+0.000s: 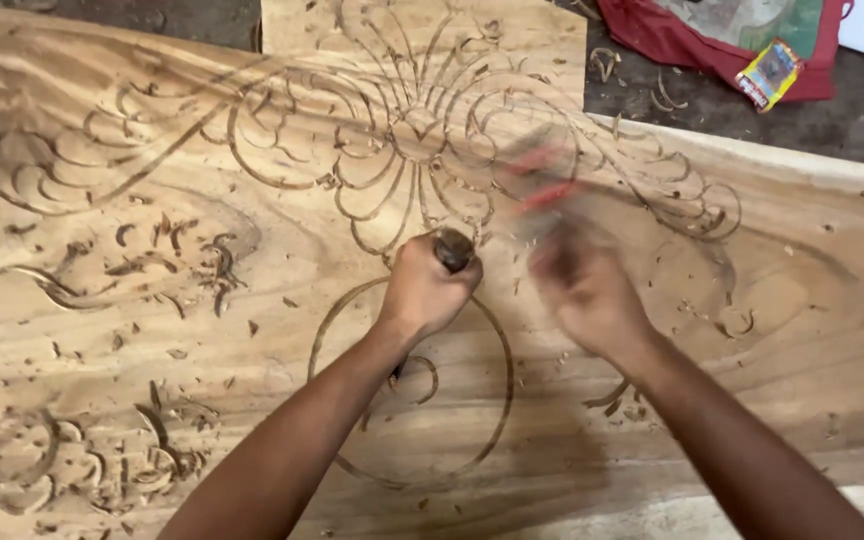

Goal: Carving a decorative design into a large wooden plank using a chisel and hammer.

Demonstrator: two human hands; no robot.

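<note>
Left hand [422,290] fisted round chisel [454,248] upright on carved wood panel [752,330]; right hand [582,290], blurred, grips red-marked mallet [542,180] just above it; a glancing blow could skid the edge across the scrollwork.

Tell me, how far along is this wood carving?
Partly cut. Scroll and petal grooves already cover the upper part of the wooden panel, with loose chips lying about. In hand: the left hand grips a chisel at a circular outline, while the blurred right hand swings a striking tool. That circle's interior and the right side remain mostly plain.
</note>
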